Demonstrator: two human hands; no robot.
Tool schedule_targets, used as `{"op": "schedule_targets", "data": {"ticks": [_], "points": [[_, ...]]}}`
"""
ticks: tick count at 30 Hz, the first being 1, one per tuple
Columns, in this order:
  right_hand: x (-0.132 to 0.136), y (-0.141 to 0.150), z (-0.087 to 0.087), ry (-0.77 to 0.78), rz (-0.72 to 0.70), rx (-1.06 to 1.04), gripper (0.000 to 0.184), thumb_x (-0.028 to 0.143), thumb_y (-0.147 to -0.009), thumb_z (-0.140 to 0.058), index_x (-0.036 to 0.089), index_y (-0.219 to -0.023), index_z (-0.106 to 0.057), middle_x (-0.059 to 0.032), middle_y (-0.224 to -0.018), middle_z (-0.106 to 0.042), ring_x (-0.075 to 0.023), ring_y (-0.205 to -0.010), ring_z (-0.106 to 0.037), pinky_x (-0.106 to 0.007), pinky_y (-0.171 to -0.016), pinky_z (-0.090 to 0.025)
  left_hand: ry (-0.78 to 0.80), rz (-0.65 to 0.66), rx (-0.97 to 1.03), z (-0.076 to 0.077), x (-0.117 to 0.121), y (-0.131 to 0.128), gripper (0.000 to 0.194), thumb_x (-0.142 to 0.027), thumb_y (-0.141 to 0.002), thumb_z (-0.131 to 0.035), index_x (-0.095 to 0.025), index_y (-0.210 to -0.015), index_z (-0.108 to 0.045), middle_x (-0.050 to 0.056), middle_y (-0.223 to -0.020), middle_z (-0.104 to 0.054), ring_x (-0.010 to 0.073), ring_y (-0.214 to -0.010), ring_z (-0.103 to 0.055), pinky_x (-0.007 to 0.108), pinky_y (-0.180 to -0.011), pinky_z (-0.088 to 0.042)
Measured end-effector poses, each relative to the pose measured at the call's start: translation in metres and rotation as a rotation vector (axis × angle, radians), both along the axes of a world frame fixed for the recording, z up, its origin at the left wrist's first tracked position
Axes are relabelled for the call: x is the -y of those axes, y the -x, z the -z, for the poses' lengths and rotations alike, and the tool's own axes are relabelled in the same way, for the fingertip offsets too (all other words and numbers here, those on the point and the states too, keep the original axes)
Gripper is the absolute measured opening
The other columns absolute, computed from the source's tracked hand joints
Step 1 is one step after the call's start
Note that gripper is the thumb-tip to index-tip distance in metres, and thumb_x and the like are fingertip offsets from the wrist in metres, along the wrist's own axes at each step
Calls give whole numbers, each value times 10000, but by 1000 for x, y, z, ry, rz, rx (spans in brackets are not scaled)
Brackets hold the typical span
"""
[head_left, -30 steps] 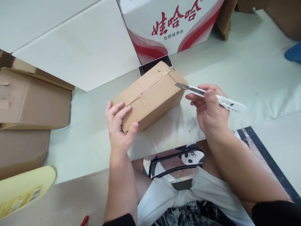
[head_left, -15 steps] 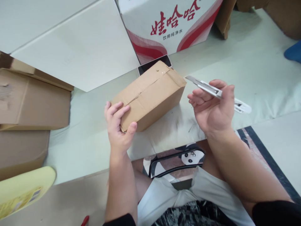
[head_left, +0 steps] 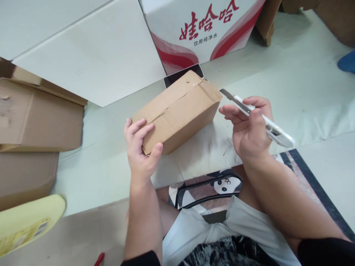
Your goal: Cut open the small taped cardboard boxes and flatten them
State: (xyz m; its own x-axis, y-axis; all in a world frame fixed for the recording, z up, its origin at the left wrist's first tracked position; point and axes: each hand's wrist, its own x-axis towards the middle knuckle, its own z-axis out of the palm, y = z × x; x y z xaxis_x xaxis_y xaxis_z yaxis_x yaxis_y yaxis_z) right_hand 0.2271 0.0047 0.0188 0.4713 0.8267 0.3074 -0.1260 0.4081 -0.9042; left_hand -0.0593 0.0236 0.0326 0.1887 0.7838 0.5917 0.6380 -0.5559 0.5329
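A brown cardboard box (head_left: 180,109) lies at a slant on the pale cloth, with a partly split seam along its top. My left hand (head_left: 141,144) grips its near left end, fingers on top and thumb at the near edge. To the right of the box, my right hand (head_left: 249,129) holds a white utility knife (head_left: 277,133) between thumb and fingers. The knife's blade is out and points up and left, close to the box's right end but apart from it. Behind the box, a dark-faced flat device with a pale rim (head_left: 181,75) is partly hidden.
A white carton with red lettering (head_left: 205,37) stands at the back, beside a large white panel (head_left: 91,55). Brown cardboard boxes (head_left: 41,114) are on the left, with a yellow object (head_left: 33,218) below them. A blue object (head_left: 348,62) shows at the right edge.
My right hand has turned the knife, and the thumb has shifted forward along its body. The box and my left hand stay almost the same.
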Motion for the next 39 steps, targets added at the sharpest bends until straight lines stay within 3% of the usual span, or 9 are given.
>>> {"op": "schedule_targets", "data": {"ticks": [6,11,14,17,20,23,26,30,39], "points": [[-1,-4,13,39,-170,91,437,573,-919,-781,361,-1219,-546,-29,-1413,-747,-273,-1411,-689,-552,-1233,-540,-15,15,13,1,-1,0,493,-674,-982,-613,-308,-1307,-680,98,-1335,-649,354,-1471,-525,669,-1351,-254],[2,-3,12,66,-179,90,389,536,-942,-757,349,-1225,-565,-28,-1443,-727,-255,-1427,-672,-544,-1251,-525,-13,14,34,2,0,-1,483,-673,-979,-619,-315,-1297,-683,91,-1337,-643,354,-1489,-499,663,-1352,-248],[2,-3,11,69,-96,87,351,532,-940,-752,323,-1175,-595,-34,-1302,-766,-244,-1297,-737,-487,-1137,-604,-21,17,43,2,0,-1,467,-664,-983,-626,-325,-1301,-681,83,-1343,-642,348,-1485,-503,654,-1352,-246],[-2,-5,12,-14,77,37,256,525,-963,-705,298,-1041,-614,15,-901,-723,-171,-862,-764,-360,-809,-652,-20,0,16,1,0,-2,481,-673,-978,-626,-310,-1289,-680,91,-1338,-650,349,-1463,-532,655,-1352,-250],[-7,-5,14,-25,78,-74,217,491,-961,-690,295,-932,-601,67,-652,-537,-115,-538,-564,-267,-504,-489,-37,-10,14,0,-1,-3,476,-672,-976,-621,-305,-1272,-686,96,-1316,-666,346,-1438,-561,651,-1342,-279],[-10,0,15,57,36,-124,233,520,-975,-652,299,-930,-597,70,-623,-510,-119,-499,-521,-258,-445,-422,-39,-24,26,0,-1,-4,480,-683,-964,-629,-304,-1253,-693,96,-1314,-671,354,-1446,-554,662,-1330,-295],[-10,6,16,110,100,-85,229,537,-1007,-607,308,-1004,-604,44,-728,-625,-148,-659,-668,-286,-570,-525,0,-24,46,-2,2,-5,466,-673,-952,-666,-302,-1230,-703,100,-1318,-680,371,-1476,-524,680,-1322,-288],[-7,5,21,184,109,30,205,419,-972,-685,319,-1142,-625,-12,-1122,-753,-206,-1172,-736,-412,-1000,-591,17,9,79,-5,5,-4,358,-595,-972,-693,-304,-1179,-722,83,-1294,-709,353,-1464,-536,662,-1327,-284],[7,-3,18,155,-83,420,468,392,-864,-796,339,-1266,-562,-46,-1291,-708,-266,-1131,-696,-502,-1014,-562,-17,-59,82,-9,4,-10,311,-569,-1004,-621,-290,-1125,-690,69,-1243,-704,312,-1347,-620,636,-1320,-342]]}}
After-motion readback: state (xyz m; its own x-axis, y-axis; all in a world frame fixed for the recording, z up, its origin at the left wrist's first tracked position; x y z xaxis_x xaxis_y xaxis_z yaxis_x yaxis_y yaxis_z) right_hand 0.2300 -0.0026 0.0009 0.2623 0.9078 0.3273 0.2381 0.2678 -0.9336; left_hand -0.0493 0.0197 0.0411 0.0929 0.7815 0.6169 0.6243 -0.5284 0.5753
